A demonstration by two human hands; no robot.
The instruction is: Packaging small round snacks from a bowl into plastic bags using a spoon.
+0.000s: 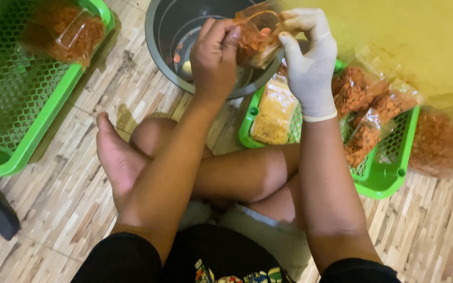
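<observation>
We sit cross-legged on the floor (106,78), a green tray (32,136) to our left and another tray (384,183) of filled packets to our right, a grey bucket (158,47) ahead. Over the bucket both hands pinch one small bag (255,39) of orange snack: bare left hand (215,57) closed on its left edge, gloved right hand (308,63) closed on its top. The bag sits between both grips; a slack pinch could, we judge, spill it into the bucket.

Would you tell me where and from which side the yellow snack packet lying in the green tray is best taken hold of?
Probably the near end of the yellow snack packet, taken from above: it lies flat in the green tray, its far end tucked under the gloved right hand, and orange packets lie to its right.
</observation>
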